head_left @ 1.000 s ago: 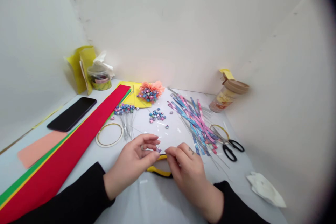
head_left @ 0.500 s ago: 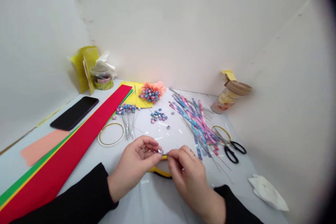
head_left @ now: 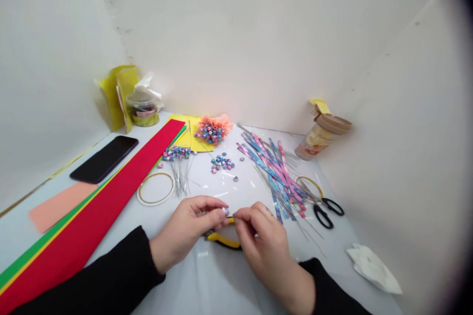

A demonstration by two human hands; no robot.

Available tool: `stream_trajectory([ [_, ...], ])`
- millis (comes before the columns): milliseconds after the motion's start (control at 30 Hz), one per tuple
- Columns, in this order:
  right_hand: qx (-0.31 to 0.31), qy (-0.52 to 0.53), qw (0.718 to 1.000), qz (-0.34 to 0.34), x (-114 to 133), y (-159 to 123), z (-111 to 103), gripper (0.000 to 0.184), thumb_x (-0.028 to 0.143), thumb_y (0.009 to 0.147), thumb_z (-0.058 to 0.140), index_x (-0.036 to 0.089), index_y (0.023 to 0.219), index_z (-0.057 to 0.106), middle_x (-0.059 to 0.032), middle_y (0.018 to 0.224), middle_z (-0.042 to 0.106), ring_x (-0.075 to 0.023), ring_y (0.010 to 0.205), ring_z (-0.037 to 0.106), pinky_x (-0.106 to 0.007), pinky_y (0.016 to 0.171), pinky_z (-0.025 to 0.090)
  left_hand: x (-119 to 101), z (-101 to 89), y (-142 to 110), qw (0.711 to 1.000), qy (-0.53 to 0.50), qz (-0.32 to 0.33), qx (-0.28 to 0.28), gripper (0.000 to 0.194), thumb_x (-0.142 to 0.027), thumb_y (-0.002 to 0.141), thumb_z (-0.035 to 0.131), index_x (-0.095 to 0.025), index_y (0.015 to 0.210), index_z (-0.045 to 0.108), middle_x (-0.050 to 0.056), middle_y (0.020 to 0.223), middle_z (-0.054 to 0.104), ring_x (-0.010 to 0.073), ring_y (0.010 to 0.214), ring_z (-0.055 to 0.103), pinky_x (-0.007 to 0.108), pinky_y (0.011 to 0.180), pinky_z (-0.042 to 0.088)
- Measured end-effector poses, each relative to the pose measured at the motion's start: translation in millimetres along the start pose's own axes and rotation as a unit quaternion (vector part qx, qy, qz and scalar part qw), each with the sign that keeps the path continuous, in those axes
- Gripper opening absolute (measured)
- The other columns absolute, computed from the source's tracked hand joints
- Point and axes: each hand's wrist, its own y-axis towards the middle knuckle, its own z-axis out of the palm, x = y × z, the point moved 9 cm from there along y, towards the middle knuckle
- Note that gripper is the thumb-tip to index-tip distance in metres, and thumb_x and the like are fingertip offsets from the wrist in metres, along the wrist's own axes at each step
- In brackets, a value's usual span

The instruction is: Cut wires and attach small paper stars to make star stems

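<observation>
My left hand (head_left: pixel 186 229) pinches a small folded paper star (head_left: pixel 225 211) between its thumb and fingertips. My right hand (head_left: pixel 260 241) is right beside it, with its thumb and forefinger closed against the star's right side. Whatever those fingertips pinch is too thin to make out. Under both hands lie pliers with yellow handles (head_left: pixel 223 240), their jaws partly hidden by my left hand. Black sleeves cover both my forearms.
Paper strips in pink and blue (head_left: pixel 275 177) lie right of my hands, beside black scissors (head_left: pixel 324 212). Loose stars (head_left: pixel 221 162), stars on wires (head_left: pixel 177 153) and a red sheet (head_left: pixel 121 182) lie to the far left. A phone (head_left: pixel 104 159) and cup (head_left: pixel 321 134) stand farther off.
My hands stay together at the star with only slight shifts. More of the yellow pliers now shows below my left fingers, and the view has moved a little.
</observation>
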Motion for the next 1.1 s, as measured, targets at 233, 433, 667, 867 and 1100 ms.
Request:
stream_trajectory([
  [233,-0.002,0.016,1.0,0.022,0.0,1.4,-0.8,0.014,0.009,0.083,0.048,0.017,0.078,0.058,-0.0014,0.067,0.055,-0.0117,0.058,0.054,-0.022,0.054,0.041,-1.0,1.5,-1.5,0.999,0.038,0.003,-0.016,0.016,-0.029,0.07,0.074,-0.016,0.079,0.072,0.0,0.063,0.071,0.0105,0.061,0.061,0.019,0.058,0.046],
  [433,-0.011,0.042,0.998,0.045,-1.7,1.3,0.3,0.015,0.009,0.082,0.049,0.017,0.075,0.06,-0.0002,0.065,0.054,-0.011,0.058,0.052,-0.021,0.054,0.04,5.9,3.2,-1.7,0.999,0.043,-0.001,-0.015,0.017,-0.031,0.07,0.073,-0.015,0.076,0.072,0.001,0.062,0.069,0.0119,0.061,0.06,0.022,0.061,0.048],
  [667,-0.03,0.054,0.996,0.059,-3.7,0.0,-0.5,0.014,0.011,0.082,0.05,0.018,0.074,0.06,0.0005,0.064,0.054,-0.0109,0.056,0.052,-0.021,0.052,0.04,5.4,1.1,-2.0,0.999,-0.004,0.021,-0.033,0.017,-0.03,0.071,0.072,-0.016,0.081,0.066,0.0,0.066,0.07,0.011,0.062,0.061,0.022,0.064,0.048],
  [867,-0.014,0.086,0.989,0.117,-9.3,-2.0,5.3,0.015,0.014,0.084,0.05,0.019,0.074,0.059,-0.0004,0.068,0.059,-0.0121,0.06,0.055,-0.023,0.056,0.043,4.2,3.1,-2.7,0.999,-0.01,0.035,-0.039,0.018,-0.029,0.071,0.072,-0.016,0.081,0.065,0.0,0.065,0.068,0.0127,0.064,0.062,0.024,0.066,0.049],
  [1100,0.002,0.154,0.97,0.187,-17.6,-6.7,15.0,0.013,0.022,0.087,0.05,0.019,0.077,0.059,-0.0015,0.071,0.063,-0.0125,0.062,0.058,-0.022,0.055,0.045,7.5,1.0,-3.2,0.997,-0.036,0.036,-0.051,0.018,-0.029,0.071,0.073,-0.017,0.081,0.065,-0.001,0.066,0.068,0.0113,0.064,0.061,0.022,0.065,0.048],
])
